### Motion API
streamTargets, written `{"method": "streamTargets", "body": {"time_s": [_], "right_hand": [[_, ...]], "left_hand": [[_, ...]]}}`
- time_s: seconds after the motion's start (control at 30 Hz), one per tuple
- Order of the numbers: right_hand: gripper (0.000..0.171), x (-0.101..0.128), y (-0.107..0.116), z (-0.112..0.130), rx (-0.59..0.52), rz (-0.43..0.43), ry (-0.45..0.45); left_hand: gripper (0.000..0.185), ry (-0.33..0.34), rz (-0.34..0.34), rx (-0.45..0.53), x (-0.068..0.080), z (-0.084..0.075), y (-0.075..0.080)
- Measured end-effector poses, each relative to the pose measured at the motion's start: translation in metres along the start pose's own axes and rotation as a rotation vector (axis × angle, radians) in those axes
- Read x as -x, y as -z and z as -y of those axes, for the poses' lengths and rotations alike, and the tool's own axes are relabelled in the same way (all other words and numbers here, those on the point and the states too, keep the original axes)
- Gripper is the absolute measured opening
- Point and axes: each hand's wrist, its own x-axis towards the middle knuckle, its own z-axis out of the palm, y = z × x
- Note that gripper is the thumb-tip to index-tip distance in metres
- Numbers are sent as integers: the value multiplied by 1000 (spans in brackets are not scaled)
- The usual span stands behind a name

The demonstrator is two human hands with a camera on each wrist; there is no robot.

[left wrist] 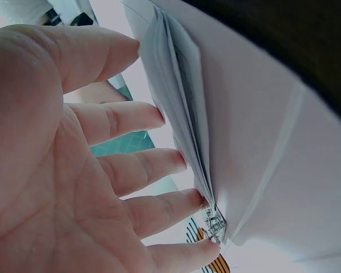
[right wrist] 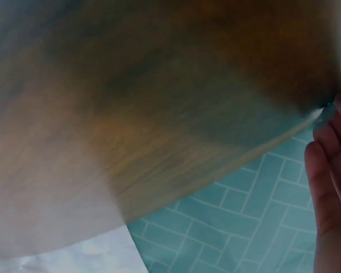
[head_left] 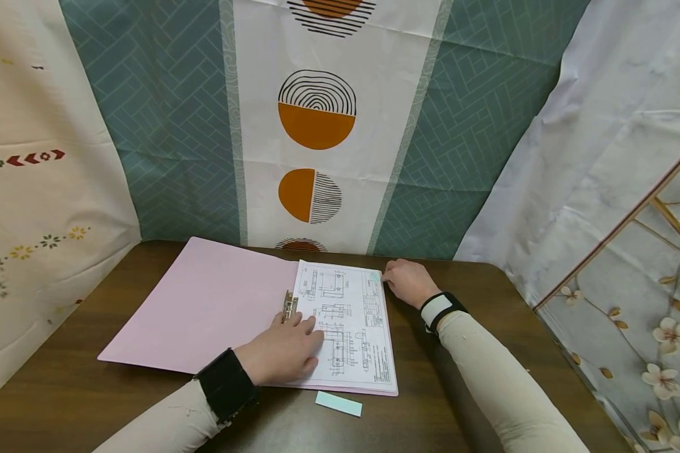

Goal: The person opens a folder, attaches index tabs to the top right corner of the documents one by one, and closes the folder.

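Thin paper, metal clip: hold it by the loose corner

The drawing sheets (head_left: pixel 344 343) lie on the right-hand side of the pink folder (head_left: pixel 204 302), which is spread flat on the table (head_left: pixel 425 377). I judge the paper light, limp and quick to crease, and the folder stiffer. A metal clip (head_left: pixel 289 305) sits at the sheets' left edge, so I'd take hold at the free right side, near the corner, and steady the rest under a flat palm.

My left hand (head_left: pixel 283 352) is over the sheets' left part, fingers spread, just beside the clip. My right hand (head_left: pixel 410 282) is at the top right corner by a mint tab (head_left: pixel 376 276); its fingers are bent inward, but I cannot tell whether they pinch anything.

The head view gives me only the top drawing and a mint strip (head_left: pixel 338 404) in front of the folder. The left wrist view shows the stack edge-on, several sheets thick; the right wrist view adds the fingers' undersides by the table's edge.
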Motion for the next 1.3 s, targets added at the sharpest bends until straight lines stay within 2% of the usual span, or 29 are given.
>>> {"method": "streamTargets", "body": {"time_s": [0.27,0.47,0.6,0.7,0.83,1.0,1.17,1.3], "right_hand": [[20,9,1,-3,-29,7,36],[21,10,1,-3,-35,15,10],[22,12,1,-3,-47,-13,20],[23,13,0,-2,-53,-28,31],[25,15,-1,-5,-52,-14,42],[26,17,-1,-5,-50,-12,58],[24,18,0,-7,-42,-44,83],[24,19,1,-8,-34,-48,88]], "left_hand": [[38,18,27,-4,-6,-5,2],[34,24,49,-109,-24,-10,16],[34,-10,43,-159,-49,-11,22],[43,-25,42,-163,-72,-9,20],[57,-33,55,-185,-105,-5,7],[63,-71,46,-225,-139,1,-15],[67,-71,29,-264,-163,3,-23],[69,-57,35,-279,-174,1,-22]]}}
